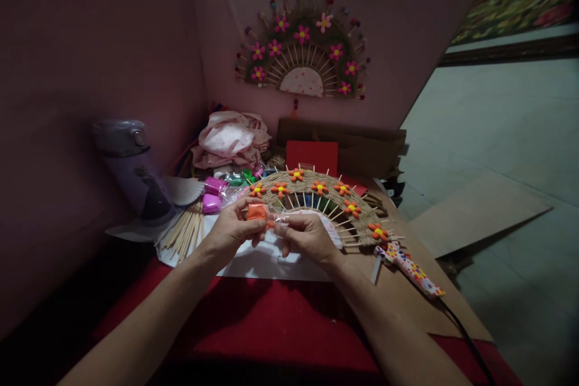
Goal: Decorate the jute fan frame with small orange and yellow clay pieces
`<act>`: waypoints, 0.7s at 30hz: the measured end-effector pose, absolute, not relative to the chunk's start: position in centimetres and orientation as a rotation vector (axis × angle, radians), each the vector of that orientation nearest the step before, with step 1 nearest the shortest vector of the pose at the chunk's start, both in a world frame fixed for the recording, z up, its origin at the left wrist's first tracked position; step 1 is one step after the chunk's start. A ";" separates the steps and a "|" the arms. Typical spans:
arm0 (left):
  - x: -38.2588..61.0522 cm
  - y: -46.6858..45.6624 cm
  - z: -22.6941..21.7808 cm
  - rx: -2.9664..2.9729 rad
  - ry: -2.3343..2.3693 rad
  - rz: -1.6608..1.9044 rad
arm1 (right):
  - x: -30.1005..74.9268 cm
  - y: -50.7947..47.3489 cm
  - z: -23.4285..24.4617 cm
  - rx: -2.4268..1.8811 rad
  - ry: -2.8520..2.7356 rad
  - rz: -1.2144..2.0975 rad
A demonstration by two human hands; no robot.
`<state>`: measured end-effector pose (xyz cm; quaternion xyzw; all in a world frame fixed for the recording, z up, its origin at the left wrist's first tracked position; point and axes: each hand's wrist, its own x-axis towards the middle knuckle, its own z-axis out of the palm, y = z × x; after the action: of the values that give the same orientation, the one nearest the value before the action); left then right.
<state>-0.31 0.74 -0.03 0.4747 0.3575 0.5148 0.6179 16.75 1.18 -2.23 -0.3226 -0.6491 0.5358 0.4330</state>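
Observation:
Between my two hands is a small clear packet of orange modelling clay (257, 212). My left hand (233, 228) pinches the packet at its orange lump. The fingers of my right hand (310, 235) are closed on the crinkled clear end of the wrapper. Just behind them lies a half-round fan (298, 184) of twine woven over thin sticks, with several orange flowers with yellow centres along its band. Its white inner half-circle is partly hidden by my right hand. White paper (257, 262) lies beneath my hands.
Thin wooden sticks (183, 232) and a purple flask (136, 175) stand at the left, near pink clay packets (215, 193). Bunched pink cloth (233, 136) sits behind. A flower-patterned glue gun (409, 268) with a black cord lies right. A similar fan (303, 51) hangs on the pink wall.

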 end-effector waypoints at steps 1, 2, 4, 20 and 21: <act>-0.3 0.7 -0.1 1.095 0.834 1.190 | 16.7 1.1 -2.4 -0.815 -1.628 1.295; -0.2 0.7 -0.2 1.096 0.845 1.196 | 16.6 1.1 -2.6 -0.827 -1.642 1.240; -0.1 0.7 -0.4 1.098 0.862 1.212 | 16.4 0.9 -3.0 -0.843 -1.690 1.095; 0.6 0.6 -0.5 1.064 0.864 1.277 | 15.2 -0.2 -3.1 -0.905 -1.590 0.989; 0.5 0.6 -0.4 1.019 0.862 1.271 | 15.2 -0.1 -3.0 -0.895 -1.524 1.044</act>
<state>0.53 0.64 -0.37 0.4404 0.3727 0.5491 0.6046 15.22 -0.13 -3.03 -0.3729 -0.6350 0.4350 0.5181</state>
